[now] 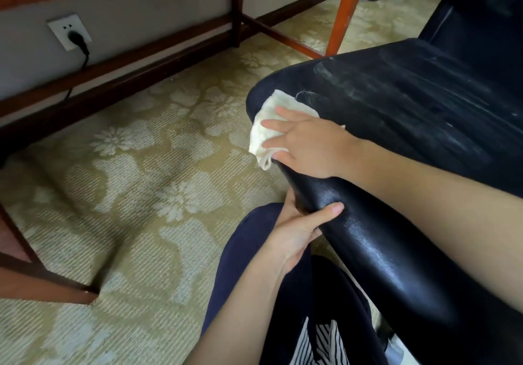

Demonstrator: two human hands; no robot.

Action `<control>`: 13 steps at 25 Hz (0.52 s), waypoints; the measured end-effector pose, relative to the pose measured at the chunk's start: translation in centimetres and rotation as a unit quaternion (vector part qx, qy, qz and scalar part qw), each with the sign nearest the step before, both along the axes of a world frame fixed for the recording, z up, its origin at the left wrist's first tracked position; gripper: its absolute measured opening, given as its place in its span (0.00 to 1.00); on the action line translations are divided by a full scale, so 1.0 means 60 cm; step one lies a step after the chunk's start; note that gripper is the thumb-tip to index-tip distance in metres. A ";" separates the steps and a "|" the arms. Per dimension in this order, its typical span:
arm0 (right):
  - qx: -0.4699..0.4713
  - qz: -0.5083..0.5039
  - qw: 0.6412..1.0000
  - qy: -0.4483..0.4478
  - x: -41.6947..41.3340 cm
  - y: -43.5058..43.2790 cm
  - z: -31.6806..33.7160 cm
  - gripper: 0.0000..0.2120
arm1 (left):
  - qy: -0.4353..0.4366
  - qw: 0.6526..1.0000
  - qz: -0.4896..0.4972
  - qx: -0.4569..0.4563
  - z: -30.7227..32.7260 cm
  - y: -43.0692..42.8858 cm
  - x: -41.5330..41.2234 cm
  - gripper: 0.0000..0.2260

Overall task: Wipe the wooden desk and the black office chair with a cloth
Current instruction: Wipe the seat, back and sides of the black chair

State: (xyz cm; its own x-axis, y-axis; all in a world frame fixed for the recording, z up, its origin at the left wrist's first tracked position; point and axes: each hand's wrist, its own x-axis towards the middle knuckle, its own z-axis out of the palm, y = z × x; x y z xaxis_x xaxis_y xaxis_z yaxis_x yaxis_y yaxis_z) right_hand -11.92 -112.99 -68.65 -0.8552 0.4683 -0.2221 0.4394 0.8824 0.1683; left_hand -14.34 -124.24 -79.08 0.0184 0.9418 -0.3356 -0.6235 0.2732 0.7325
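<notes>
The right hand (pixel 307 145) lies flat with straight fingers, pressing the white cloth (pixel 259 138) onto the front corner of the black office chair (pixel 396 104). The left hand (pixel 294 231) clamps the seat's edge, thumb on top. Patterned carpet (pixel 141 180) lies beneath.

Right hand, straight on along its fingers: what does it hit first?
Probably nothing: the right hand, flat on the cloth, points off the chair seat corner; beyond lies open air over the carpet.

One black office chair (pixel 410 115), one white cloth (pixel 273 107), one left hand (pixel 294 234), one right hand (pixel 311 146), one wall socket (pixel 68 32)
</notes>
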 end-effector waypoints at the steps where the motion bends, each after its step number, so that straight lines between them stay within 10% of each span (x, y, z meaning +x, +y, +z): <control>1: 0.011 0.002 1.000 -0.005 -0.024 0.014 -0.006 0.18 | -0.002 1.000 0.001 0.004 0.001 0.001 0.000 0.27; 13: -0.013 -0.056 0.995 0.079 -0.082 0.082 -0.016 0.19 | 0.017 1.000 0.001 0.004 -0.012 0.002 -0.005 0.35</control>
State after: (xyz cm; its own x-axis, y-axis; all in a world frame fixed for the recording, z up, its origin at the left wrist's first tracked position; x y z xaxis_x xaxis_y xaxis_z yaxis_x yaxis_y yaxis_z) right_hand -16.86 -108.04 -69.62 -0.8237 0.5579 -0.1013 0.5538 0.8299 0.0676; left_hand -14.61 -124.13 -79.82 0.0042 0.9442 -0.3293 -0.5987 0.2661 0.7555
